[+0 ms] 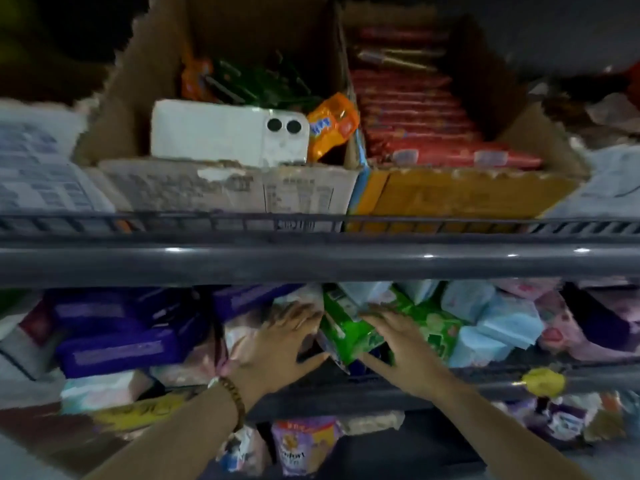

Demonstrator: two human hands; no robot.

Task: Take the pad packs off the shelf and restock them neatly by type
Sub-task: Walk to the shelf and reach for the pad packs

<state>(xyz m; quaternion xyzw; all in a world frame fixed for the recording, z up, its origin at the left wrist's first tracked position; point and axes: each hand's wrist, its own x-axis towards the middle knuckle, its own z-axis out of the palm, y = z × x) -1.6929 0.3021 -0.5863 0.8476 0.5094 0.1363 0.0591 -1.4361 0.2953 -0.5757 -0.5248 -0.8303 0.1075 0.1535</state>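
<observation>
Middle shelf, centre: one green pack (422,323), tilted, lying on the heap between the purple and light blue stock. Both hands are on it.
- right hand (398,344): fingers flat over the top, thumb under the near edge, so it pinches the pack.
- left hand (280,341): fingers spread and fairly straight against the pack's left end, with no clear grip. Bead bracelet (232,393) on that wrist.

Same shelf, by type:
- purple packs (114,344), left: at least three, stacked askew.
- light blue packs (498,323), right of the green one: several, too blurred to count.
- pink packs (568,327), far right, jumbled.

The print on all of these is unreadable.

Top shelf, behind the grey rail (311,261), holds two open cardboard boxes side by side, touching.
- left box (221,192): one white phone (221,133) with two lenses lying on top at the near side, two orange packets (330,124), and green packets (263,81) behind. The box print is illegible.
- right box (467,195), yellow front: red packs (415,109) stacked in a row front to back.

Bottom shelf, near: mixed packs. One purple-pink pack (301,448) reads "omfort", the rest cut off. One yellow lump (543,382) sits on the lower rail at right.
</observation>
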